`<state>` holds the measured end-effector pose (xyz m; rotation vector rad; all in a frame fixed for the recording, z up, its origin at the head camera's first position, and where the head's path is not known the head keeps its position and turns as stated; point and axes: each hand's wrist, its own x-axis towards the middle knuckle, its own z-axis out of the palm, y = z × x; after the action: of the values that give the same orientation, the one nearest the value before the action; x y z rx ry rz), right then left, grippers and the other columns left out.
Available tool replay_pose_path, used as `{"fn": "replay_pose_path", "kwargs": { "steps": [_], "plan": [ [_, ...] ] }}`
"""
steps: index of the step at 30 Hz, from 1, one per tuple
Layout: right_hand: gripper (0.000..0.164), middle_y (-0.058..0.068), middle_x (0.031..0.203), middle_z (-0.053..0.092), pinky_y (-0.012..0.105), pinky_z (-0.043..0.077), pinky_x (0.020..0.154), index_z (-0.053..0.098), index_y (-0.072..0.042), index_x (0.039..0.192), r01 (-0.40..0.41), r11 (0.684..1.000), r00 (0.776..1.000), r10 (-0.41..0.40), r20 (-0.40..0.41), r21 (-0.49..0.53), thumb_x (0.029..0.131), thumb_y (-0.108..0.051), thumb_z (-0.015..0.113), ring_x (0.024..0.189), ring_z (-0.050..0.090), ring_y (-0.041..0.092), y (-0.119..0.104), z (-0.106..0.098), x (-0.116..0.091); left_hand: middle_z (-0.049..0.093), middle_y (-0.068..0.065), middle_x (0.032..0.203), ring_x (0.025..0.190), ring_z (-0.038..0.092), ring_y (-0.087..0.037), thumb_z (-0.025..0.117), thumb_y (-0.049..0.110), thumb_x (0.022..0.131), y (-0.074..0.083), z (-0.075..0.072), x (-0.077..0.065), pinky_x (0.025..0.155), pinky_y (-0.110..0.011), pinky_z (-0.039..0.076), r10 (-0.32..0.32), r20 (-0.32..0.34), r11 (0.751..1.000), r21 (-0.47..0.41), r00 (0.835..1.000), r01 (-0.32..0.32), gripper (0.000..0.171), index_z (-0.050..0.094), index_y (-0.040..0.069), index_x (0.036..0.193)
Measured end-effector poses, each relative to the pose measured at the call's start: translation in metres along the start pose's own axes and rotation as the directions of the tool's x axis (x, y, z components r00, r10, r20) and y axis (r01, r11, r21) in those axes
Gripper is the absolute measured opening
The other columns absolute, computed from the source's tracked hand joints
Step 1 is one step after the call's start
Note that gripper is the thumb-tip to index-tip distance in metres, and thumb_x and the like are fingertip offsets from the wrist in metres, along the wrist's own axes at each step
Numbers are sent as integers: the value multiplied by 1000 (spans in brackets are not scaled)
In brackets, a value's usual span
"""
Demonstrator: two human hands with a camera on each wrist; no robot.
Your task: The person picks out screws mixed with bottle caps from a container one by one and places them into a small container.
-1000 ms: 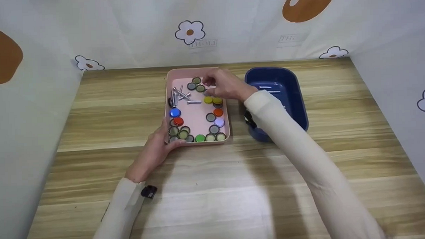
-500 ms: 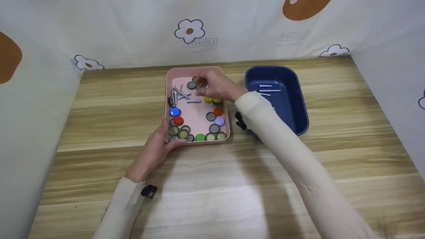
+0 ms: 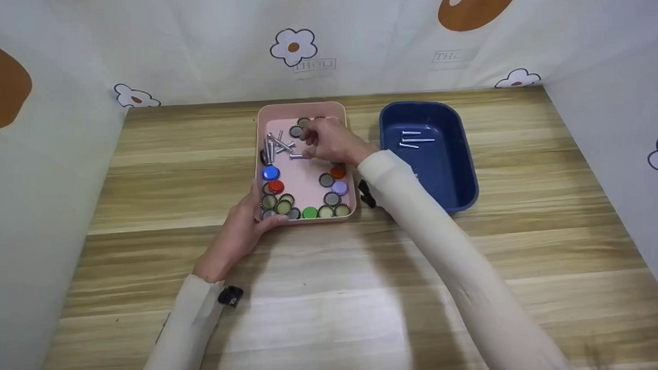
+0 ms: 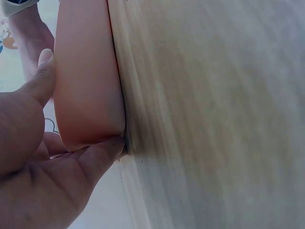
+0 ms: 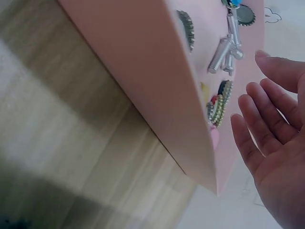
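My left hand [image 3: 235, 232] grips the near left corner of a pink tray [image 3: 304, 180], thumb at the rim; in the left wrist view its fingers wrap round the corner wall [image 4: 88, 86]. Over the tray's far half hovers my right hand [image 3: 333, 141], thumb apart from the loosely bent fingers, with nothing seen between them. Just below its thumb lies a single silver screw [image 3: 299, 156]. A pile of silver screws [image 3: 280, 143] is to its left. Bottle caps line the tray's edges, among them a blue cap [image 3: 271, 173], a red cap [image 3: 276, 186] and a green cap [image 3: 310, 213]. The right hand hides some caps.
To the right stands a dark blue bin [image 3: 443, 175] holding several silver screws [image 3: 419, 140]; my right forearm [image 3: 417, 204] crosses its near left corner. Both containers sit on a wooden table [image 3: 159, 174] with a patterned curtain [image 3: 367, 30] behind.
My right hand has moved left and then slightly toward me, over the lone screw, covering the yellow caps. The left hand keeps its hold on the tray.
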<state>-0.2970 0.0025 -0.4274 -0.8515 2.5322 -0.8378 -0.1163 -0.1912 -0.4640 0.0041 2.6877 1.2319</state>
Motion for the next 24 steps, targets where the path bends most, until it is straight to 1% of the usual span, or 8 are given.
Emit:
{"fn": "replay_pose_path", "kwargs": {
  "steps": [4,9,15,19,24],
  "plan": [
    [34,13,114,68,35,55,97,68,0,120,-16,1000,1000,16,6,-4,91,-15,73,104,62,23,0,4,0,28,-16,164,150,33,-32,71,33,93,-1,0,0,126,-48,25,16,-1,1000,9,1000,-16,103,-3,14,162],
    [31,14,113,68,36,56,94,68,0,119,-40,999,999,40,5,-13,91,-13,72,100,61,23,0,8,1,25,-19,165,151,31,-34,70,33,93,-1,0,0,126,-49,23,22,-4,1000,15,1000,-22,103,-3,11,161],
    [28,14,112,68,36,57,92,69,-1,117,-66,997,998,67,4,-27,91,-11,72,98,61,24,2,12,1,25,-19,165,150,31,-35,71,33,93,-1,0,0,126,-49,24,14,-4,1000,15,1000,-14,104,-5,12,161],
    [26,14,110,69,37,56,91,70,-1,114,-69,997,998,69,-7,-43,90,-12,74,96,60,23,4,14,1,23,-20,165,152,29,-35,70,33,93,-1,0,0,126,-50,22,2,1,1000,8,1000,-2,103,-4,12,161],
    [26,13,109,71,36,55,90,71,-2,112,-84,994,996,84,-11,-69,89,-15,75,95,60,22,6,18,3,24,-18,166,152,28,-33,71,32,93,-1,0,0,126,-49,22,9,1,1000,-10,1000,-9,102,-3,14,162]
  ]
}}
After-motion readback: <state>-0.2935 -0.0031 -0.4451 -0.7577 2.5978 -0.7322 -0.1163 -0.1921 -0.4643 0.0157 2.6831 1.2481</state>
